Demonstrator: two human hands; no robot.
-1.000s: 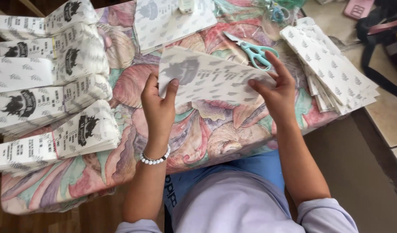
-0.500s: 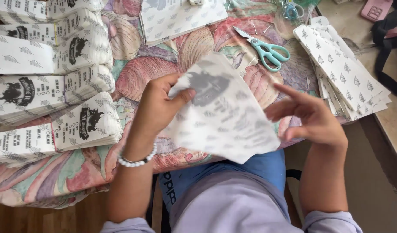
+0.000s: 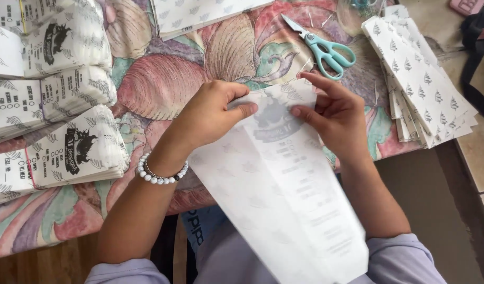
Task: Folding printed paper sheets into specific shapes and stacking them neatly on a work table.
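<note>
A long white paper sheet [image 3: 284, 200] with faint leaf print and a dark emblem showing through lies from the table edge down over my lap. My left hand [image 3: 213, 113], with a white bead bracelet at the wrist, pinches its upper left part. My right hand [image 3: 336, 113] presses the upper right part, fingers spread on the paper. Both hands meet near the sheet's top over the flowered tablecloth [image 3: 163, 79].
Teal-handled scissors [image 3: 326, 50] lie just beyond my right hand. A fanned stack of tree-printed paper sheets [image 3: 426, 84] sits at the right table edge. Piles of folded printed paper bags [image 3: 68, 105] fill the left side. More printed sheets [image 3: 200, 13] lie at the top.
The sheet, first held flat across the table, has been turned lengthwise and now hangs toward my lap. Both hands have come together at its top.
</note>
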